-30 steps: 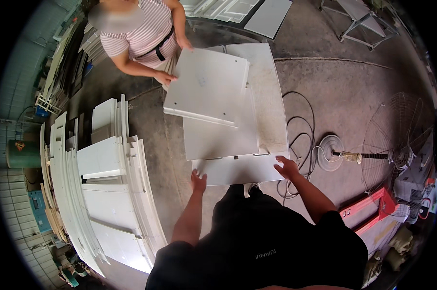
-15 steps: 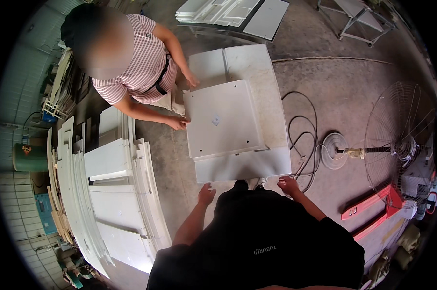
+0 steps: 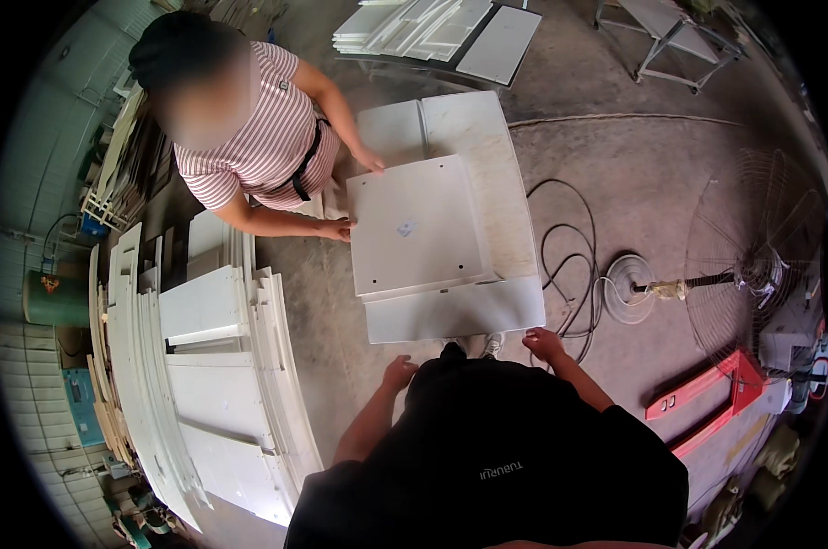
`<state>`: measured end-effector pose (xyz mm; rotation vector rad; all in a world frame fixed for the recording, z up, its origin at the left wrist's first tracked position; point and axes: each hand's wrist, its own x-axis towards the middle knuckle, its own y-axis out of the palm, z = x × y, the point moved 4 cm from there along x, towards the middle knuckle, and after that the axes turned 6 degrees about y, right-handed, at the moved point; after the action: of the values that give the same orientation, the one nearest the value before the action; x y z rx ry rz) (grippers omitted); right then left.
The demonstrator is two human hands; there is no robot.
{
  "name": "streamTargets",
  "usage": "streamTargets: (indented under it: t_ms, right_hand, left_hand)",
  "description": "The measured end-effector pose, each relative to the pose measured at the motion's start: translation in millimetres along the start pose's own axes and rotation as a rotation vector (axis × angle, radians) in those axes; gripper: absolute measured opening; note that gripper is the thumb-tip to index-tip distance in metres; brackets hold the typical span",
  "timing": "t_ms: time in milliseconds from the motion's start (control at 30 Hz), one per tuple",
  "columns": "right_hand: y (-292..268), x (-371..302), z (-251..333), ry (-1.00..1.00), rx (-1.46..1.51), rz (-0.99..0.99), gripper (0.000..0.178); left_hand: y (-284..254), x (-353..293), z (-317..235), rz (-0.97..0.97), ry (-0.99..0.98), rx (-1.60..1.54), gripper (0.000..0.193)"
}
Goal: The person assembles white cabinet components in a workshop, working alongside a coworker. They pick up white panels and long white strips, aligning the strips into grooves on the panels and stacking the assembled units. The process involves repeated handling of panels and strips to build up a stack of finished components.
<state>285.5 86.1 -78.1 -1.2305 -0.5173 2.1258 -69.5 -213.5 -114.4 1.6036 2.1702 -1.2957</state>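
A white square panel (image 3: 418, 224) with small holes near its corners and a small label lies on a larger pale board (image 3: 496, 174) in front of me. Below the board's near edge, my left hand (image 3: 401, 372) hangs apart from it, fingers loosely bent and nothing in them. My right hand (image 3: 544, 342) is by the near right corner of the board, its fingers apart; whether they touch the edge I cannot tell. Across at the left, a person in a striped shirt (image 3: 249, 151) has one hand (image 3: 336, 229) at the panel's left edge and the other hand (image 3: 370, 160) by its far left corner.
Stacks of white panels (image 3: 217, 384) stand along the left. A low table (image 3: 501, 41) at the back carries more panels, beside a metal cart (image 3: 675, 41). To the right are a black hose (image 3: 592, 247), a standing fan (image 3: 752, 274) and a red pallet jack (image 3: 707, 393).
My left hand has shifted slightly down and right, its fingers turned inward. My right hand stays near the board's corner. The other person's far hand has moved slightly toward the panel's corner.
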Motion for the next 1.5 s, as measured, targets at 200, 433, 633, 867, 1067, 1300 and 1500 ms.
streamTargets:
  t_ms: [200, 433, 633, 867, 1067, 1300, 1500]
  right_hand:
    - [23.0, -12.2, -45.6, 0.052, 0.017, 0.151, 0.045]
    - [39.5, -15.1, -106.0, -0.016, -0.017, 0.148, 0.037]
    - [30.5, -9.4, -120.6, -0.016, 0.007, 0.072, 0.035]
    - [21.9, -17.8, -119.2, -0.016, 0.139, 0.173, 0.038]
    - [29.0, -22.3, -153.8, -0.05, -0.205, 0.111, 0.044]
    - [38.1, -50.2, -159.7, 0.099, -0.161, 0.158, 0.047]
    - [57.3, -48.3, -132.3, 0.119, -0.111, 0.081, 0.051]
  left_hand:
    - [15.4, -2.7, 19.4, 0.037, -0.017, 0.038, 0.052]
    - [14.9, -6.4, -3.5, 0.06, 0.016, 0.017, 0.052]
    - [22.4, -0.7, -12.6, 0.072, 0.068, 0.065, 0.049]
    - [34.1, 2.7, -9.0, 0.082, 0.333, 0.313, 0.029]
    - [43.1, -15.2, -31.4, 0.077, 0.46, 0.212, 0.029]
    - [41.7, 6.7, -20.6, 0.018, 0.47, 0.212, 0.034]
    - [2.4, 32.6, -0.5, -0.276, 0.6, 0.173, 0.043]
